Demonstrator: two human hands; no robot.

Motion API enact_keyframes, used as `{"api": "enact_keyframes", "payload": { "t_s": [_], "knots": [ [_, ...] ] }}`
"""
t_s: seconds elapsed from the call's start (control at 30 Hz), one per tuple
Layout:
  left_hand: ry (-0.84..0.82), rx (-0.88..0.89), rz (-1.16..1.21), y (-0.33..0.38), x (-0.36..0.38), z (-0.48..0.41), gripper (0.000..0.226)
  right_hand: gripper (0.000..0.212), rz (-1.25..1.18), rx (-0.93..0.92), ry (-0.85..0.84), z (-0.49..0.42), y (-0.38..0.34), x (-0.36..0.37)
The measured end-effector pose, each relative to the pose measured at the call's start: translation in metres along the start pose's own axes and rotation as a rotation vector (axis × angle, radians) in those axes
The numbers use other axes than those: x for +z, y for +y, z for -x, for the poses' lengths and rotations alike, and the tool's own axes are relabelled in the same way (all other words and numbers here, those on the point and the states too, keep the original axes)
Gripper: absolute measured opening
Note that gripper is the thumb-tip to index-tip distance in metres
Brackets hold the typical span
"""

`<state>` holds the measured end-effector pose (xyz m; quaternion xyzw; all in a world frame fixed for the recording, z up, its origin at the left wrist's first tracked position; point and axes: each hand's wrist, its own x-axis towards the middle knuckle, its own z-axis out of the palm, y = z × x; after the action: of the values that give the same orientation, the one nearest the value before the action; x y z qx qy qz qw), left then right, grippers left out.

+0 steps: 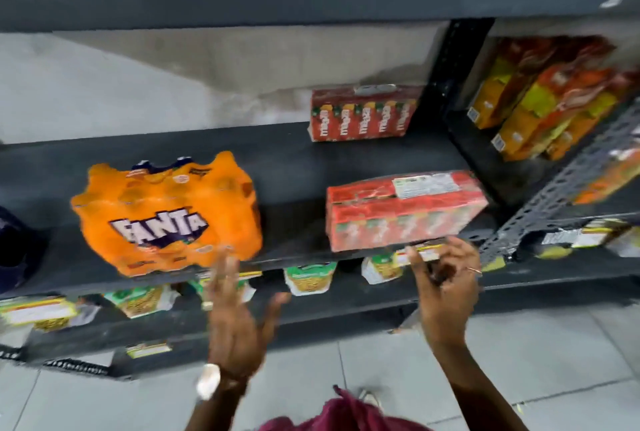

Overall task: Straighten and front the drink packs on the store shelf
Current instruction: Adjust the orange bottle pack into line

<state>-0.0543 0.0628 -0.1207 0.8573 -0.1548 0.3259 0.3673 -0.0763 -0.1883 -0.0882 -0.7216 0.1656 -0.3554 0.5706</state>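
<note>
An orange Fanta bottle pack (166,212) stands at the front of the dark shelf (294,167), left of centre. A red juice-carton pack (401,209) lies at the shelf's front edge on the right, slightly skewed. Another red carton pack (362,114) stands upright at the back against the wall. My left hand (235,313) is raised below the Fanta pack with fingers spread, holding nothing. My right hand (443,285) hovers just under the front red pack with loosely curled fingers apart, its fingertips close to the shelf edge; contact is blurred.
Yellow and orange juice cartons (540,98) fill the neighbouring bay right of a perforated metal upright (554,188). Green-and-white packets (310,278) sit on the lower shelf. A dark blue pack (14,243) shows at the far left. Grey floor tiles lie below.
</note>
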Motion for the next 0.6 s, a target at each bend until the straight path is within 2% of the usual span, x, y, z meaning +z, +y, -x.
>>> {"api": "enact_keyframes", "payload": {
  "t_s": [0.03, 0.13, 0.23, 0.37, 0.47, 0.6],
  "knots": [
    [-0.08, -0.001, 0.065, 0.018, 0.025, 0.001, 0.082, 0.055, 0.043, 0.024, 0.015, -0.012, 0.013, -0.016],
    [-0.284, -0.278, 0.22, 0.05, 0.093, -0.018, 0.1, 0.091, 0.261, 0.074, -0.113, -0.062, 0.045, -0.045],
    [-0.395, -0.304, 0.073, 0.047, 0.123, -0.034, 0.078, 0.106, 0.425, 0.121, -0.366, -0.1, 0.066, -0.05],
    [-0.388, -0.421, -0.012, 0.046, 0.131, -0.037, 0.066, 0.085, 0.477, 0.082, -0.516, -0.118, 0.083, -0.054],
    [-0.359, -0.494, -0.004, 0.047, 0.134, -0.037, 0.062, 0.063, 0.441, 0.053, -0.551, -0.125, 0.086, -0.058],
    [-0.306, -0.409, 0.043, 0.063, 0.13, -0.047, 0.052, 0.051, 0.447, -0.025, -0.596, -0.136, 0.092, -0.065]
  ]
}}
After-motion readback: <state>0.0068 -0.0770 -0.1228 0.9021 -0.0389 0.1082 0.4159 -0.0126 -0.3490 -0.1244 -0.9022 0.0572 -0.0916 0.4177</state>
